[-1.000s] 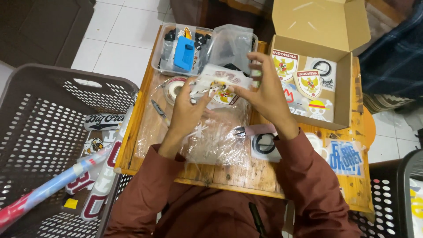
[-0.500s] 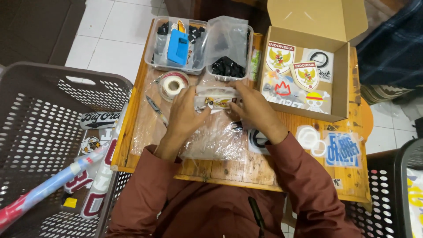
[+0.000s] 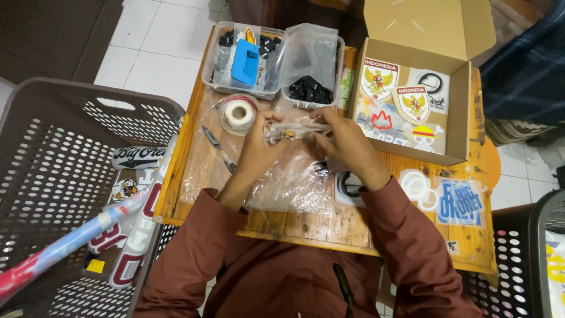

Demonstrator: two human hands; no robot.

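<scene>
My left hand (image 3: 259,150) and my right hand (image 3: 347,144) together grip a small clear plastic sleeve (image 3: 296,129) with a sticker inside, held low over the wooden table (image 3: 318,227). Each hand pinches one end of it. Under my wrists lies a pile of clear plastic bags (image 3: 282,185). A roll of clear tape (image 3: 239,113) sits just left of my left hand, and a small cutter (image 3: 216,146) lies beside my left forearm. Both arms wear dark red sleeves.
An open cardboard box (image 3: 453,106) with stickers stands at the right. Two clear tubs at the back hold a blue item (image 3: 245,62) and black parts (image 3: 310,89). Loose stickers (image 3: 459,200) lie right. A grey basket (image 3: 59,194) stands left, a black one (image 3: 547,259) right.
My hands have come down from a raised position toward the table, bringing the plastic sleeve lower and flatter. The view has shifted slightly.
</scene>
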